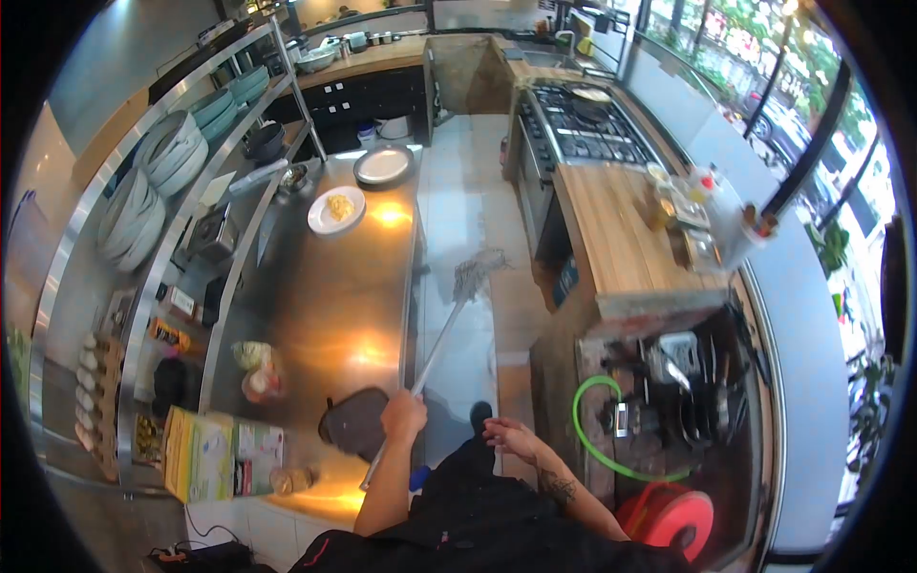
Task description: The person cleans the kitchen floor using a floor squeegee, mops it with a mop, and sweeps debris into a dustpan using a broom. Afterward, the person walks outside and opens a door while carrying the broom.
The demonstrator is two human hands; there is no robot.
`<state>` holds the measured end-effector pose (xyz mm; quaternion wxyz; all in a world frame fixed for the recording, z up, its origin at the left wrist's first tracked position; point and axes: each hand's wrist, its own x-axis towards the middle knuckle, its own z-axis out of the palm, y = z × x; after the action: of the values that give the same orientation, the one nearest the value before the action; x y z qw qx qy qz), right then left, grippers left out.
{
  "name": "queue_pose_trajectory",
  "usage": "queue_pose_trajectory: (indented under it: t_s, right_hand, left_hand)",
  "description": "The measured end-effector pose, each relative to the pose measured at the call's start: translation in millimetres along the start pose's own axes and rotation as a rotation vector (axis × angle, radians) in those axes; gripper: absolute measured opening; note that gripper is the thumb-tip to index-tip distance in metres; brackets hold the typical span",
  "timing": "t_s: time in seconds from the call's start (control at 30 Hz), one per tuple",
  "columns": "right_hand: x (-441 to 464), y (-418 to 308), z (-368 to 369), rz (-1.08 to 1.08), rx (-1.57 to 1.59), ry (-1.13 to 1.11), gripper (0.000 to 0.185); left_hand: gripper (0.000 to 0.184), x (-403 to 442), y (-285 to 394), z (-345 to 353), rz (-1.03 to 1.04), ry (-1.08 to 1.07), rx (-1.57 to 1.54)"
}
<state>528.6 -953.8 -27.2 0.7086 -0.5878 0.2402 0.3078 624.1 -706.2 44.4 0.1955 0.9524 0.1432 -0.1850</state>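
My left hand [403,417] is wrapped round the pale handle of a mop [441,346]. The handle slants forward from beside my body, and the grey string mop head [475,275] rests on the tiled floor [458,186] between the counters. In front of my body, my right hand [513,438] is off the handle, fingers loosely apart and nothing in it. A dark grey bag-like item [351,425] lies on the steel table just left of my left hand.
To the left, a steel table [325,286] bears a plate of yellow food [339,207] and boxes [201,454]. Shelves of bowls [172,153] rise beyond it. On the right stand a wooden counter [611,220], a gas stove [592,124], a green hose [578,411] and a red reel [683,523].
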Motion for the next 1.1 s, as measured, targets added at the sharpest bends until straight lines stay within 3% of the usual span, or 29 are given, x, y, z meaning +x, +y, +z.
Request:
queue_pose_trajectory:
  t_s: [0.13,0.23,0.27,0.3,0.33,0.37,0.4,0.47,0.53,0.6,0.63,0.67,0.7,0.77,0.87,0.93,1.0,1.03,1.07,1.1]
  right_hand:
    - [76.5,-109.9,-1.8,0.126,0.03,-0.221,0.053]
    - [128.7,-189.9,-3.5,0.159,0.331,-0.43,0.048]
    - [139.2,-216.2,-4.0,0.162,0.342,-0.425,0.048]
    - [149.6,-244.5,-5.4,-0.109,0.397,-0.381,0.046]
    - [172.0,-271.8,-13.8,-0.125,0.657,-0.299,0.04]
    - [194.4,-298.8,-22.2,-0.164,0.91,-0.227,0.034]
    - [226.8,-313.2,-50.7,-0.162,0.903,-0.222,0.034]
    - [308.8,-314.0,-129.2,0.107,0.729,-0.027,0.027]
    - [388.9,-329.7,-194.6,0.353,0.719,0.004,0.026]
    - [428.4,-372.8,-242.0,0.349,0.626,-0.031,0.027]
    - [454.0,-400.4,-248.4,0.354,0.544,-0.055,0.029]
    - [470.6,-433.1,-243.2,0.358,0.562,-0.065,0.029]
    - [481.6,-477.1,-240.7,0.348,0.467,0.017,0.029]
    - [515.2,-542.8,-250.5,0.365,0.329,0.099,0.03]
    - [618.7,-636.5,-263.1,0.382,0.339,0.052,0.033]
    - [684.3,-692.0,-267.5,0.33,0.588,0.002,0.026]
    - [744.3,-743.3,-273.6,0.253,0.811,-0.018,0.014]
    - [765.7,-768.1,-277.5,0.133,0.624,-0.048,0.013]
    - [797.5,-782.8,-292.4,0.12,0.613,-0.182,0.008]
    - [816.6,-823.9,-274.9,0.119,0.431,-0.051,0.012]
  left_hand:
    - [0.03,180.8,117.2,3.2,0.0,0.063,-0.074]
    - [0.028,263.5,231.4,4.1,-0.102,-0.053,-0.205]
    - [0.04,299.8,262.5,28.1,-0.062,-0.142,-0.191]
    - [0.053,318.9,298.6,42.7,-0.032,-0.133,-0.188]
    - [0.07,337.6,334.6,56.9,-0.003,-0.124,-0.184]
    - [0.062,364.2,362.8,70.1,0.01,-0.132,-0.182]
    - [0.054,394.7,379.3,88.2,0.042,-0.192,-0.193]
    - [0.045,459.6,396.3,121.7,0.104,-0.409,-0.247]
    - [0.045,523.4,392.3,155.6,0.159,-0.674,-0.382]
    - [0.046,546.4,394.7,125.3,0.243,-0.758,-0.601]
    - [0.046,545.5,402.0,92.4,0.071,-0.703,-0.709]
    - [0.042,583.6,383.5,105.7,-0.078,-0.778,-0.612]
    - [0.04,611.3,375.9,96.8,-0.051,-0.802,-0.401]
    - [0.036,633.0,363.5,57.3,0.108,-0.621,-0.465]
    - [0.038,663.9,398.4,-35.1,-0.028,-0.747,-0.692]
    - [0.04,688.6,424.3,-89.0,-0.143,-0.683,-0.945]
    - [0.031,724.6,460.4,-127.4,-0.117,-0.586,-1.072]
    - [0.031,757.2,455.5,-107.9,-0.034,-0.603,-1.19]
    - [0.034,810.9,439.5,-55.8,0.644,-0.219,-0.665]
    - [0.039,833.8,468.1,-77.6,0.625,-0.001,-0.592]
